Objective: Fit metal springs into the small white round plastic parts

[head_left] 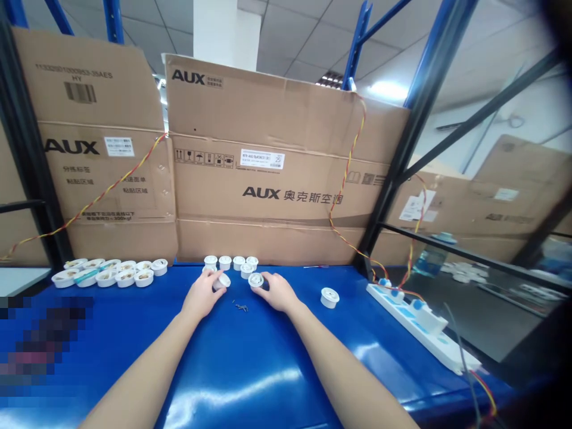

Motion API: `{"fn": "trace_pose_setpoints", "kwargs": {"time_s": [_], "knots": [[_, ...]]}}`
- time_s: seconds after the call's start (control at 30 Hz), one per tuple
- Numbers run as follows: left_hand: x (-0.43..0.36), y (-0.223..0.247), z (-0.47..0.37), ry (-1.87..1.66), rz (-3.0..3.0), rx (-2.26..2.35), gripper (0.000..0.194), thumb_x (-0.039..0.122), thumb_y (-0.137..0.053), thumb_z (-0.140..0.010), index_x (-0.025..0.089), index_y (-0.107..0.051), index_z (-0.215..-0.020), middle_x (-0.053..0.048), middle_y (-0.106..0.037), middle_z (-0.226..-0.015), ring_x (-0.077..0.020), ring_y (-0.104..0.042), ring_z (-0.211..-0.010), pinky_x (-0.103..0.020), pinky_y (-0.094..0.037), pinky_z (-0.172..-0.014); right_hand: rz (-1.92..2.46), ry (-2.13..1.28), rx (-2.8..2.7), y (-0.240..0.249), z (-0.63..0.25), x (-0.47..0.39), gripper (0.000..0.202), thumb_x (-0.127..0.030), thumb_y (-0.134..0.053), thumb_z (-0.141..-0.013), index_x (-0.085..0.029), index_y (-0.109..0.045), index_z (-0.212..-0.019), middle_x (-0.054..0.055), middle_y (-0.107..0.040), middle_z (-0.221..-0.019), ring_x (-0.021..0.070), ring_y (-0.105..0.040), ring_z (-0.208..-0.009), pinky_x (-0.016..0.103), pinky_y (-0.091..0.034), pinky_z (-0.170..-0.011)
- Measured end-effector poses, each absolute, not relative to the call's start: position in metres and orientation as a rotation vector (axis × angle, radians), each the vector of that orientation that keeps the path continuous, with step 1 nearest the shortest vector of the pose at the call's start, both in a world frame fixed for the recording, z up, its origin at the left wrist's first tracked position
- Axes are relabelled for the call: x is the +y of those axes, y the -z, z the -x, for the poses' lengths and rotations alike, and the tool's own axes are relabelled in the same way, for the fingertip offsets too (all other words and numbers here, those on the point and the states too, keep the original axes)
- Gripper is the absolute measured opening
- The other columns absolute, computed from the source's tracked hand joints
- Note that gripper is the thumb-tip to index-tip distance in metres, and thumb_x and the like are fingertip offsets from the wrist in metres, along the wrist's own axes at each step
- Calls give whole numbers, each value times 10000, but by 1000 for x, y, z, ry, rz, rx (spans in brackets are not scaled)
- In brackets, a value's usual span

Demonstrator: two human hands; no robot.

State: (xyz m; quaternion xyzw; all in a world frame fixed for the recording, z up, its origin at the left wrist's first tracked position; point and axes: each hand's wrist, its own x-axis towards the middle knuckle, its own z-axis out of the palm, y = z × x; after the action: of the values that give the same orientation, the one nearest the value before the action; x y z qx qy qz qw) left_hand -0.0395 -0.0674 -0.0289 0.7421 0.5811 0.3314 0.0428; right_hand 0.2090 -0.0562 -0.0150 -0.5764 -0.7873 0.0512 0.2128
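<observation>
Currently, two bare hands work over a blue table, with a few small dark metal pieces lying between them and slightly nearer the person; those pieces serve here as the centre of the dial. At ten o'clock, the left hand has thumb and fingers closed around a tilted white cup, gripping it by the side. At two o'clock, the right hand pinches a second round cup between thumb and fingers, its open face showing inner rings. The two held cups are near each other but apart; whether either base rests on the table is hard to tell at this size.

Just beyond the hands, around twelve o'clock, a group of white cups stands close together. A single cup sits alone at three o'clock. Farther out, between nine and ten, two rows of filled cups contain brownish bits, and a slim teal tool lies across some of them. Toward four o'clock runs a white power strip with plugs in it. Cardboard panels marked AUX stand behind the table at twelve o'clock.
</observation>
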Motion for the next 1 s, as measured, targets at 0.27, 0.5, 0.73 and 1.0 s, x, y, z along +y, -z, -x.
{"fn": "trace_pose_setpoints", "kwargs": {"time_s": [0.27,0.5,0.73,1.0], "knots": [[-76,23,39,-793,-2096,2004,249,442,-517,-833,236,-644,-776,-39,-684,-755,-225,-646,-746,-274,-430,-633,1472,-144,-2274,16,-202,-57,272,-404,-526,-876,-207,-708,-829,54,-667,-871,201,-587,-851,289,-421,-775],[-71,27,33,-861,-2180,1838,254,387,-498,-844,299,-718,-935,-43,-728,-976,-251,-656,-918,-322,-467,-761,1130,-249,-2386,19,-181,-56,291,-323,-534,-884,-237,-657,-1133,49,-647,-1147,211,-549,-1066,318,-396,-959],[-63,33,31,-923,-2187,1775,307,364,-518,-833,263,-673,-1079,-56,-677,-1139,-260,-607,-1058,-369,-460,-900,1330,-137,-2405,25,-172,-48,449,-386,-477,-910,-246,-503,-1336,93,-567,-1278,252,-504,-1142,385,-369,-977],[-53,36,50,-1236,-1910,2052,438,335,-564,-785,189,-521,-1196,-125,-563,-1238,-291,-541,-1134,-385,-433,-946,1727,12,-2022,14,-211,-47,495,-395,-544,-842,-171,-503,-1281,144,-555,-1256,292,-499,-1153,395,-393,-940]]}}
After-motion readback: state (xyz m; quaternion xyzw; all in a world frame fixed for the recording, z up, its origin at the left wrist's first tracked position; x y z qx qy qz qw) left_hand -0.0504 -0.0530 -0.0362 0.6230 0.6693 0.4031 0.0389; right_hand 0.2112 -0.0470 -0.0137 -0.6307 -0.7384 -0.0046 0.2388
